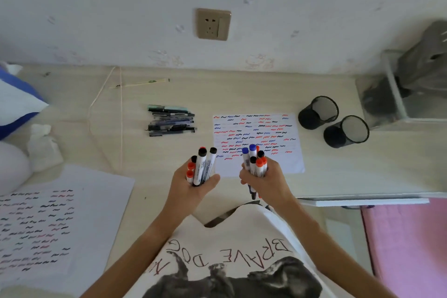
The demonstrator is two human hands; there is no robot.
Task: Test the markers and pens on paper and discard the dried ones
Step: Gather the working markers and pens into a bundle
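My left hand grips a bundle of white markers with black and red caps, held upright above the desk's front edge. My right hand grips a second bundle of markers with blue, black and red caps. Just beyond both hands lies a sheet of paper covered with red, blue and black squiggles. A pile of dark pens lies on the desk to the left of that sheet.
Two black mesh pen holders lie tipped at the right. Another scribbled sheet lies at the front left. Crumpled tissue, a thin cord and a clear box stand around the desk.
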